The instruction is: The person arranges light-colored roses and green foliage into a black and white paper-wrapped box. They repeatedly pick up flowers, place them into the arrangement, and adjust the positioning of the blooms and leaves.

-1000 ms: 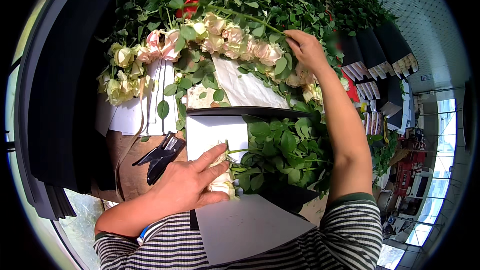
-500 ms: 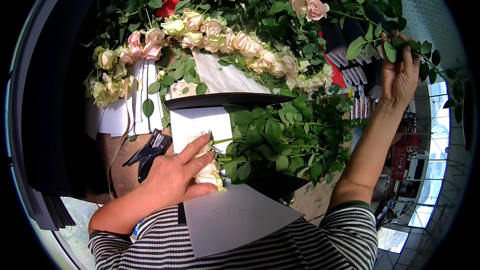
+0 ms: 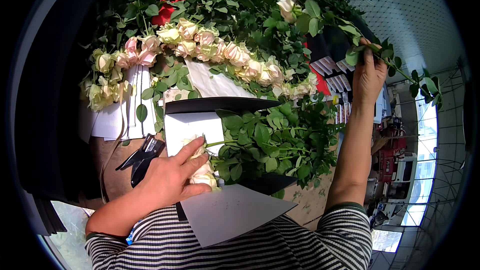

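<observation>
My left hand (image 3: 172, 176) lies over a few cream rose heads (image 3: 204, 174), its fingers bent round them and partly hiding them. Their leafy green stems (image 3: 272, 142) stretch to the right from a white sheet (image 3: 195, 129) with a dark folded edge. In the raised right hand (image 3: 371, 72) a long rose stem is pinched between thumb and fingers. This rose carries a single pale cream bloom (image 3: 286, 9) toward the left, while its leafy lower end (image 3: 422, 84) hangs off to the right.
A row of pale roses (image 3: 235, 55) with dense foliage lies across the table's far side. A black stapler (image 3: 145, 157) rests left of my left hand. A grey sheet (image 3: 232, 212) sits against my striped top. Dark stacked boards (image 3: 55, 95) stand at the left.
My right hand has moved left and slightly down with its stem. Two pinkish blooms showed by the stem's far end earlier; one cream bloom shows there now. The left hand stays on the roses.
</observation>
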Tool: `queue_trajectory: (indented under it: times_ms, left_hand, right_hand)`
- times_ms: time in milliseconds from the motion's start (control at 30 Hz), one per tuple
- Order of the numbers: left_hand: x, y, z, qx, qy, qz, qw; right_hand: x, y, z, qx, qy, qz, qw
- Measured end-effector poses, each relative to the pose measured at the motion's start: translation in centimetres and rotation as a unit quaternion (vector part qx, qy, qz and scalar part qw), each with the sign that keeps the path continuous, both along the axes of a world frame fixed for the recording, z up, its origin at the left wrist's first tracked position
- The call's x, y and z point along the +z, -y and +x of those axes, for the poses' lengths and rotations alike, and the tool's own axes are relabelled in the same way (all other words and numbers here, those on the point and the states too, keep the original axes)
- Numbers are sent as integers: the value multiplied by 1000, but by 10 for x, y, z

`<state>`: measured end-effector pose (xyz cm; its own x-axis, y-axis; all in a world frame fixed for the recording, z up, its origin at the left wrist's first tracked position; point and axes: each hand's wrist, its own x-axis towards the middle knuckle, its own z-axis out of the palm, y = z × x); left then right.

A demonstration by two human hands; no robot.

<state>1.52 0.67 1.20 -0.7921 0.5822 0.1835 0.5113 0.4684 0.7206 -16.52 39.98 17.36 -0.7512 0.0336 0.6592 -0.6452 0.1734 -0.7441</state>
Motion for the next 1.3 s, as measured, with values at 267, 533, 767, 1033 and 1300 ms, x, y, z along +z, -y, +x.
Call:
queue_trajectory:
  times_ms: [267,533,767,1033,1300]
  left_hand:
    - [1,5,1,4,10,0,1000]
    - [-3,9,7,0,104,6,995]
    - [-18,5,9,2,8,46,999]
    - [-20,-1,10,5,30,-4,1000]
    - [-26,2,9,-2,32,-3,999]
  right_hand:
    - [15,30,81,219,61,-206,952]
    - [-105,71,150,148,413,-467,768]
    - [-117,33,166,-57,653,-208,726]
    - [-34,120,117,152,432,261,850]
    - [-122,176,89,209,153,500,827]
